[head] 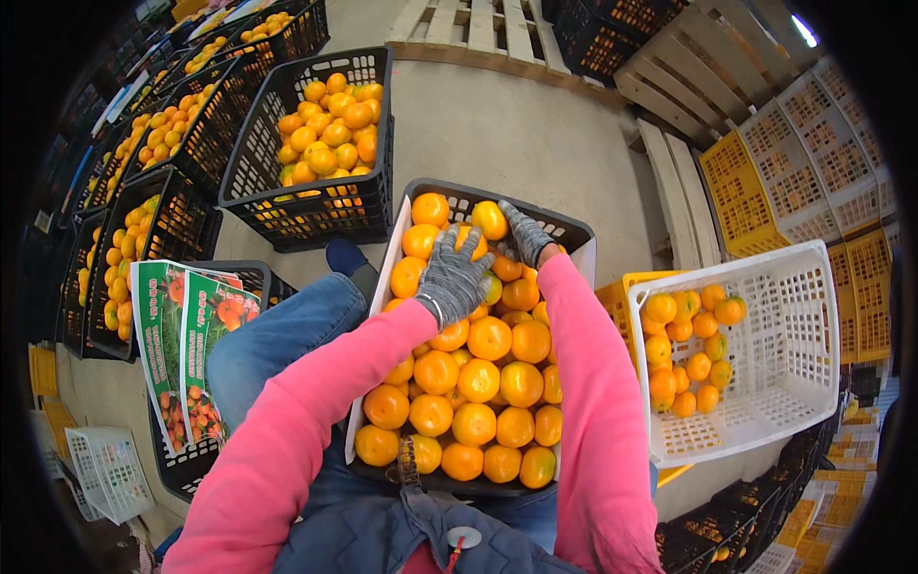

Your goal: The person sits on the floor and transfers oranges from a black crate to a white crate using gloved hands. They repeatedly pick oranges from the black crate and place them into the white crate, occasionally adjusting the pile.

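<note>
A black plastic crate (523,202) with white lining along its sides stands between the person's legs, filled with orange citrus fruits (479,380) laid in rows. My left hand (453,276), in a grey striped glove, lies palm down with spread fingers on fruits in the upper part of the crate. My right hand (527,233), gloved alike, is at the upper right, its fingers against the side of a yellow-orange fruit (489,219). Whether it grips that fruit or only touches it cannot be told. Its lower fingers are partly hidden among the fruits.
A white plastic crate (810,344) with some citrus fruits sits at the right on a yellow crate (620,301). Black crates of fruit (251,194) stand at the upper left. Printed sheets (161,337) lie on a black crate at the left. Wooden pallets (473,54) are beyond.
</note>
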Demonstrator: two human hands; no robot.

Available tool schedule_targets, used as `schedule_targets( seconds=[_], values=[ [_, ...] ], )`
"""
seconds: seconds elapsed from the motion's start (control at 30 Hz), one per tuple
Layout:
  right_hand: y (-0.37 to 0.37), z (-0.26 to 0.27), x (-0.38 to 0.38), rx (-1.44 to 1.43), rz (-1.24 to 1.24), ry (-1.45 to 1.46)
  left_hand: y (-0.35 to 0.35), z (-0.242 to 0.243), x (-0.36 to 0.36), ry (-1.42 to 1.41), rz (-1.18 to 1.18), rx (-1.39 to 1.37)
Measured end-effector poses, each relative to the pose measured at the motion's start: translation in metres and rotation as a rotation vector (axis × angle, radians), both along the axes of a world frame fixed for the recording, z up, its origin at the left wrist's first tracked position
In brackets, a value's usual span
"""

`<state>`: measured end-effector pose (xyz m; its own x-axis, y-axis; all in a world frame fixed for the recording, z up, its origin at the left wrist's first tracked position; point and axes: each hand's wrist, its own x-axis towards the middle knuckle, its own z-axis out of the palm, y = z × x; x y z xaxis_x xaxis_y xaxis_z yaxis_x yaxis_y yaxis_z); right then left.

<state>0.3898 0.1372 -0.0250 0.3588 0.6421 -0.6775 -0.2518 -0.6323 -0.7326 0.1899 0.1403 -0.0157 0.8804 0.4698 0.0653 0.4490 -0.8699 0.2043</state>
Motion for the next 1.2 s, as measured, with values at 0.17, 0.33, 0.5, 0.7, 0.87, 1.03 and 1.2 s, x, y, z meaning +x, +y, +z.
schedule_targets(
  seconds=[0.17,0.33,0.5,0.7,0.87,1.03,1.2],
  values=[
    [0.002,0.000,-0.007,0.054,0.025,0.070,0.000,0.005,0.001,0.025,0.009,-0.062],
    [-0.008,-0.009,-0.011,0.189,0.064,-0.070,0.001,-0.009,0.000,-0.049,-0.015,0.000],
    [0.002,-0.010,-0.016,0.171,0.483,-0.748,0.006,-0.022,0.000,-0.143,-0.039,0.069],
    [-0.082,0.043,-0.014,0.496,-0.095,-0.806,0.004,-0.012,0.002,-0.159,-0.049,0.076],
    [-0.251,0.128,0.049,0.629,-0.356,-0.547,0.005,-0.020,0.002,-0.234,-0.058,0.115],
    [-0.286,0.143,0.038,0.498,-0.156,-0.588,0.007,-0.017,-0.001,-0.199,-0.077,0.088],
    [-0.179,0.083,-0.020,0.403,0.267,-0.382,0.012,0.001,-0.005,-0.027,-0.125,-0.004]
  ],
)
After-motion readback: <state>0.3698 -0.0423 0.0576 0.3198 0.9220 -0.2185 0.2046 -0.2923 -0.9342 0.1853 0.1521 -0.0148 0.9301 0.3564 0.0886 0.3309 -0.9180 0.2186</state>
